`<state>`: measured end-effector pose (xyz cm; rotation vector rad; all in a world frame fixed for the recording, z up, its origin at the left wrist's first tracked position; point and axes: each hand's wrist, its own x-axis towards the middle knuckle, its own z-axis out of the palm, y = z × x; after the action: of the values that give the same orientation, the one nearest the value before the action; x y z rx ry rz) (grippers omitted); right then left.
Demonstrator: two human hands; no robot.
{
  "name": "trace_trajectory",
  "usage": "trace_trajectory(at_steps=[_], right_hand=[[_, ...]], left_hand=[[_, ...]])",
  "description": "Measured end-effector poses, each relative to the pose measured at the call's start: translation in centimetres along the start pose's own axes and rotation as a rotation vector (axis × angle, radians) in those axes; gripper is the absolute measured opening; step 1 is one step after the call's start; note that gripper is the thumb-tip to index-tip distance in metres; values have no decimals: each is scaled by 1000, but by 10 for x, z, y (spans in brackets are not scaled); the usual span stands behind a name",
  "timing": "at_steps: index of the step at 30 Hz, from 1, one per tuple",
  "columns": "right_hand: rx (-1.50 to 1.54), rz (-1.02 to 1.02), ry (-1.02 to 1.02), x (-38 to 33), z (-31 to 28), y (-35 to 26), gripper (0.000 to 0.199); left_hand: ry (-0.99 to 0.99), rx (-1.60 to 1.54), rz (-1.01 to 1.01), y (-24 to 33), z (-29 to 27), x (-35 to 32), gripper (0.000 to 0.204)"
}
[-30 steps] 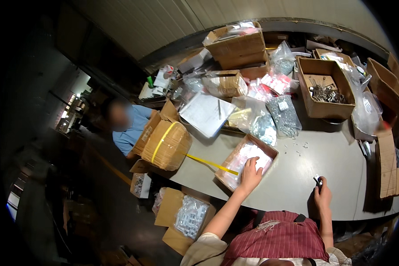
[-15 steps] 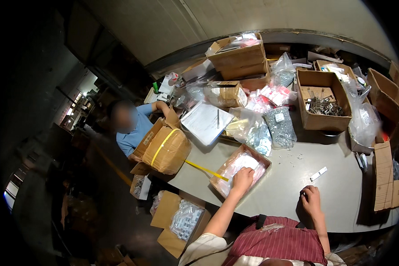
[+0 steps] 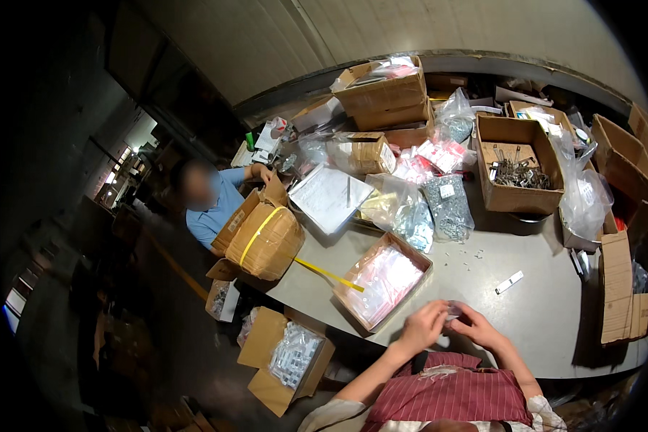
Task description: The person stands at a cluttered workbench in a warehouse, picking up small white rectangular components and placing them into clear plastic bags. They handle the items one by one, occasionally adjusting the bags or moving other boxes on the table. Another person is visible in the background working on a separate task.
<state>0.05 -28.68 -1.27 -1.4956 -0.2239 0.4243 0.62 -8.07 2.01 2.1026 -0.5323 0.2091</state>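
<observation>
In front of my apron, at the table's near edge, both hands have come together. My left hand pinches what looks like a small clear plastic bag. My right hand has its fingers closed on the same bag from the other side. The bag's contents are too small to make out. Just left of my hands stands a shallow cardboard box filled with flat clear bags with pinkish edges. A slim white metal-looking part lies on the table beyond my right hand.
Tiny loose pieces lie beside a bag of small metal parts. A deep carton holds wire-like metal parts. A clipboard with papers lies left. A co-worker handles a carton with yellow strap. A cardboard flap stands right.
My left hand has left the shallow box and moved right with a small plastic bag. My right hand has moved left off the tabletop to meet it.
</observation>
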Motion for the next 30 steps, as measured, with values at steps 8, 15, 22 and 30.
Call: trace_trajectory(at_steps=[8,15,22,30], right_hand=[[268,94,41,12,5,-2,35],[264,164,-75,4,13,-22,25],[361,128,95,5,-2,-2,21],[349,135,346,-27,-26,21,19]], left_hand=[[10,-89,-147,-4,-1,-14,36],[-249,-378,-593,-21,-19,-4,43],[88,-34,-427,-56,-37,27,18],[85,651,-501,-133,-87,35,30]])
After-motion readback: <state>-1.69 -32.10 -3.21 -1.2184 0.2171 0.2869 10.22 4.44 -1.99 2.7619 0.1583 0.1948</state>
